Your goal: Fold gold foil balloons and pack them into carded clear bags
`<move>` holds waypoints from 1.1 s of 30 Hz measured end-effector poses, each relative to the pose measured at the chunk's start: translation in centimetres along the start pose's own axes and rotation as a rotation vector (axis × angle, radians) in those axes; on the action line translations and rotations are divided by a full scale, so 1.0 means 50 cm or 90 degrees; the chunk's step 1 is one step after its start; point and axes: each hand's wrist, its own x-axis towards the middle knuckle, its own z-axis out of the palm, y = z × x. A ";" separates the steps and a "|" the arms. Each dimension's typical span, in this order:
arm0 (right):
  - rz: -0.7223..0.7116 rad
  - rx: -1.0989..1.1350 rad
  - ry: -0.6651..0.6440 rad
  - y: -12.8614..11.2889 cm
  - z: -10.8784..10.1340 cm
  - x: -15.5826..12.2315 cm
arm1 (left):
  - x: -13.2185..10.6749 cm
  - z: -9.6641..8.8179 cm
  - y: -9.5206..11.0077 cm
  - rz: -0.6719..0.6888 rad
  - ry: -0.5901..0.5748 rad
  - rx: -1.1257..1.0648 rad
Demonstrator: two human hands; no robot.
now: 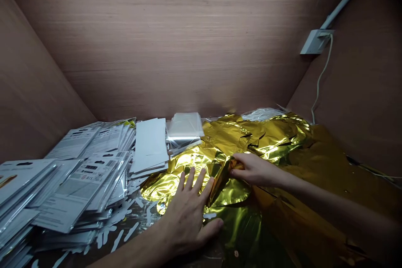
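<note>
A gold foil balloon (pixel 185 161), flat and shiny, lies in front of me with its right part folded up. My right hand (pixel 251 169) pinches that raised fold between thumb and fingers. My left hand (pixel 190 207) rests palm down with fingers spread, its fingertips on the foil's near left part. More flat gold foil (pixel 279 134) is heaped behind and to the right of my right hand. What lies under my left palm is hidden.
Packaged cards (pixel 84 184) in clear sleeves are piled on the left. Blank white cards (pixel 150 144) and a stack of clear bags (pixel 186 125) stand at the back. White paper strips (pixel 117 240) lie scattered near the front. A socket box (pixel 316 42) with a cable hangs on the wooden wall.
</note>
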 end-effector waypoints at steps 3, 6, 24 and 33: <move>0.201 0.302 0.023 -0.013 0.017 -0.007 | 0.006 -0.003 0.003 -0.011 -0.018 0.002; 0.220 0.451 0.110 -0.028 0.065 -0.022 | 0.011 0.001 0.006 -0.016 -0.019 -0.002; -0.121 0.003 0.285 -0.075 0.215 -0.006 | 0.004 0.000 -0.006 0.050 -0.011 -0.076; -0.365 -0.123 0.061 -0.072 0.185 -0.008 | 0.016 0.001 -0.056 -0.106 0.135 -0.203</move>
